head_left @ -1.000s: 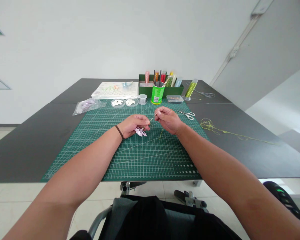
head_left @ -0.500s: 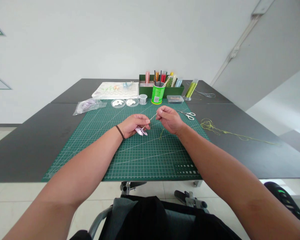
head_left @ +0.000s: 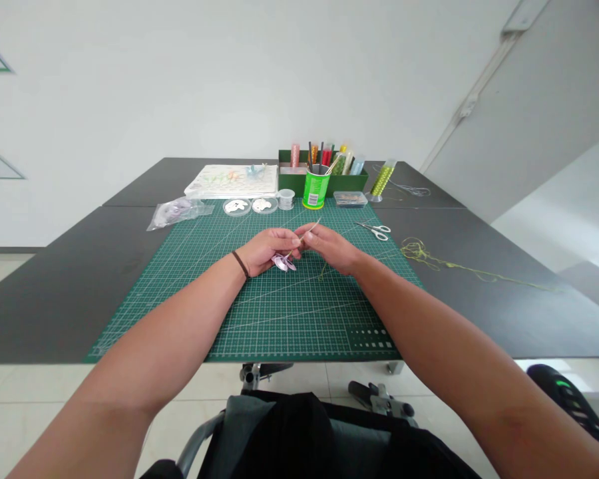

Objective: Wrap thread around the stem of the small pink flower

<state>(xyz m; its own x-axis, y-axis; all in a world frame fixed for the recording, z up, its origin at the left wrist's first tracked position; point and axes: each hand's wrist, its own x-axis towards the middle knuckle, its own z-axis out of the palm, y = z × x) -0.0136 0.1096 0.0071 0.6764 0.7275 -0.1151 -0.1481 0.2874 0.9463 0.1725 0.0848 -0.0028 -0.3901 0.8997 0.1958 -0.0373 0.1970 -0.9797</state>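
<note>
My left hand (head_left: 269, 251) is closed around a small pale-purple flower (head_left: 283, 263), whose petals hang below the fingers. A thin light stem (head_left: 315, 225) rises from between my fingertips and points up to the right. My right hand (head_left: 329, 246) meets the left at the fingertips, its thumb and fingers pinched on the stem close to the flower. A short piece of yellow-green thread (head_left: 323, 269) dangles below the right hand, over the green cutting mat (head_left: 279, 326).
White-handled scissors (head_left: 378, 231) lie right of my hands. Tangled yellow-green thread (head_left: 419, 251) is farther right. Behind stand dishes of white pieces (head_left: 236, 207), a green can (head_left: 315, 188), a box of thread spools (head_left: 292, 183) and a plastic bag (head_left: 174, 211).
My right hand has slid down the stem toward the left hand, and their fingertips now meet. The stem's upper end shows free above the fingers. The left hand has barely moved.
</note>
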